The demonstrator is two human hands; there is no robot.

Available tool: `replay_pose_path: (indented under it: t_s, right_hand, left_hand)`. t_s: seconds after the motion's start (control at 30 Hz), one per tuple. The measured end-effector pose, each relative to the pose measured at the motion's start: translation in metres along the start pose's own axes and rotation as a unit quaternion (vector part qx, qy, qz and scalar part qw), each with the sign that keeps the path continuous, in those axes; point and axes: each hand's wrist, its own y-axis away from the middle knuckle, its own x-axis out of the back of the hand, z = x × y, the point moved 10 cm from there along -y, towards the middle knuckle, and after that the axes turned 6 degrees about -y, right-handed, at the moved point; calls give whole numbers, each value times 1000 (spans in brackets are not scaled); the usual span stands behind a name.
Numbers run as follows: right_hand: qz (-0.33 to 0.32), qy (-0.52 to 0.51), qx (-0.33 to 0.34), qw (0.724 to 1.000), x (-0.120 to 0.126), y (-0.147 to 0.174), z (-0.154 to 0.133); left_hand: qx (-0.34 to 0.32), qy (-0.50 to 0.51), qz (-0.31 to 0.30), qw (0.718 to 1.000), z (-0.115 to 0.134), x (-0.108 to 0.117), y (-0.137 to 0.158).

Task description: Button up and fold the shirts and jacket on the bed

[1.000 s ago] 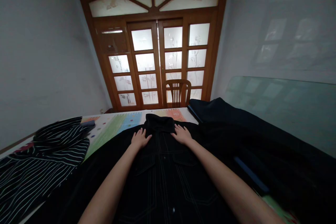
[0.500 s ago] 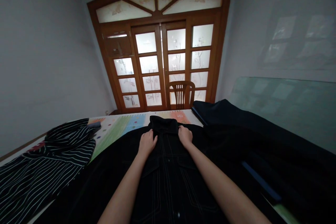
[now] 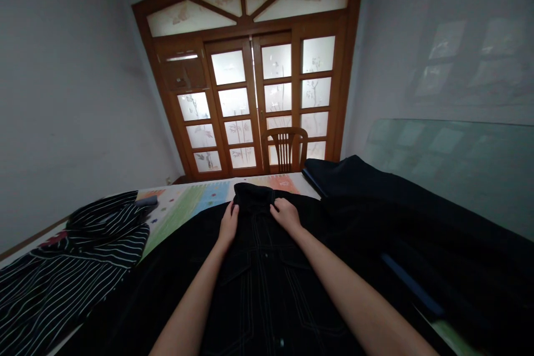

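A black denim jacket [image 3: 267, 283] with pale stitching and front buttons lies spread out, its front facing up and its collar [image 3: 253, 196] pointing away from me. At the left end of the collar, my left hand [image 3: 228, 223] has its fingers and thumb closed on the cloth. My right hand [image 3: 286, 213] pinches the right end of the collar with bent fingers. Both fingertips are partly hidden against the dark fabric. The sleeves run out to either side and merge into shadow.
A black garment with white stripes [image 3: 83, 267] lies on the left, a small grey roll [image 3: 147, 201] beside it. Folded dark cloth [image 3: 359, 178] lies at the right. Under them is a colourful patterned cover [image 3: 183, 211]. Beyond stand a wooden chair [image 3: 285, 147] and glazed doors [image 3: 233, 105].
My right hand has shifted slightly left along the collar, its fingers more curled. My left hand has turned more upright at the collar's left end. The view has drifted a little.
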Motion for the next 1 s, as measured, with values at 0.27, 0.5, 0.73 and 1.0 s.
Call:
replay_pose_path:
  t_s: [0.27,0.5,0.73,1.0]
  right_hand:
    - [15,12,306,952,9,27,-87]
    - [34,-5,368,929,13,42,-109]
    - [82,-62,195,975,24,24,-72]
    - [137,-157,-126,970,18,10,18]
  left_hand:
    - [105,197,48,974,-28,12,-3]
    - [155,323,49,932,-50,10,-5]
    - [195,403,33,894,-52,3,-3]
    - [203,433,-6,878,-41,-3,-2]
